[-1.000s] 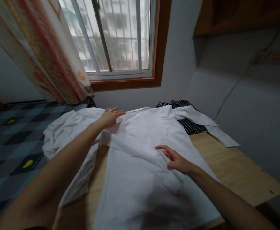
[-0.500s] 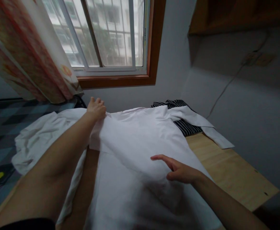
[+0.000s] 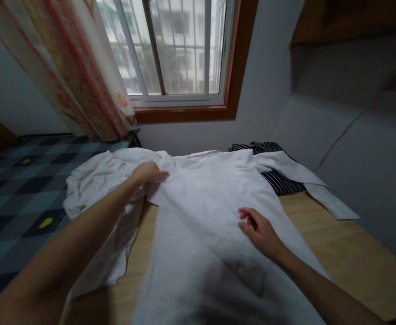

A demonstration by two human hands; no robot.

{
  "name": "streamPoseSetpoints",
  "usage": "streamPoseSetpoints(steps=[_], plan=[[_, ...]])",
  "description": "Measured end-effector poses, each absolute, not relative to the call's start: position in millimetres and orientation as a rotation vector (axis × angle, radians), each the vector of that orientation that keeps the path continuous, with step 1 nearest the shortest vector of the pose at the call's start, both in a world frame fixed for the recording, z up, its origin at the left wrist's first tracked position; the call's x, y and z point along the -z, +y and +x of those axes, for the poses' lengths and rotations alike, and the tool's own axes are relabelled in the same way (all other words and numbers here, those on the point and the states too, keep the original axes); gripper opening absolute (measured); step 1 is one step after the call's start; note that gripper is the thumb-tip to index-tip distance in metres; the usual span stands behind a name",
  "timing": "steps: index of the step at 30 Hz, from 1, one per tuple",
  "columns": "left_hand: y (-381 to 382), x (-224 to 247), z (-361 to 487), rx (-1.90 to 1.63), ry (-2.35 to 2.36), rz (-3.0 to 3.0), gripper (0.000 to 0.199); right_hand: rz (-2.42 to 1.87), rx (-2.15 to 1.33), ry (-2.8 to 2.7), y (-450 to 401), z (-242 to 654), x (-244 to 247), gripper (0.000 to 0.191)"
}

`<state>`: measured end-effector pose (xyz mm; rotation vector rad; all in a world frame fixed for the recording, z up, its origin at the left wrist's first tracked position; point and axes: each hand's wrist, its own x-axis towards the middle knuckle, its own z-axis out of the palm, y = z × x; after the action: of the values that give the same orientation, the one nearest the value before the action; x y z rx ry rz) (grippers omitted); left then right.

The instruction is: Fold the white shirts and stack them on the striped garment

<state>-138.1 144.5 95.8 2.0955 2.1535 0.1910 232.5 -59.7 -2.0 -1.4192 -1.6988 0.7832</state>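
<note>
A long-sleeved white shirt (image 3: 211, 203) lies spread over a wooden board, its collar end towards the window. One sleeve reaches out to the right. Near the shirt's left shoulder, my left hand (image 3: 150, 172) is closed on the cloth, with most of its fingers hidden. My right hand (image 3: 260, 230) is over the middle of the shirt, its fingers loosely curled and apart from the thumb, holding nothing. Left of the shirt is a rumpled pile of white cloth (image 3: 94, 180), partly behind my left forearm.
Black-and-white striped cloth (image 3: 282, 183) lies under the right sleeve. The wooden board (image 3: 347, 243) extends to the right. A checked bedspread (image 3: 25, 194) covers the left side. Behind are a window (image 3: 180, 54), a curtain (image 3: 82, 67) and a wall with a cable (image 3: 347, 128).
My left hand has come down and nearer on the left shoulder of the shirt. The fingers of my right hand have curled in from a pointing pose. The view has shifted left.
</note>
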Motion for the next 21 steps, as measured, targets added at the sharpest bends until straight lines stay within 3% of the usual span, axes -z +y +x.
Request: streamPoseSetpoints(steps=[4, 9, 15, 21], plan=[[134.5, -86.1, -142.0, -0.184, 2.148, 2.001, 0.019, -1.354, -0.673, -1.835, -60.1, 232.0, 6.9, 0.035], [123.1, -75.1, -142.8, -0.527, 2.22, 1.847, 0.031, -1.295, -0.463, -2.099, -63.6, 229.0, 9.8, 0.038], [104.8, -58.6, -135.4, -0.197, 2.482, 2.173, 0.036, -1.348, -0.357, -2.205, -64.0, 227.5, 12.9, 0.037], [85.5, -65.8, -119.2, -0.179, 2.334, 2.589, 0.037, -1.391, -0.264, -2.266, -67.8, 228.4, 9.0, 0.044]])
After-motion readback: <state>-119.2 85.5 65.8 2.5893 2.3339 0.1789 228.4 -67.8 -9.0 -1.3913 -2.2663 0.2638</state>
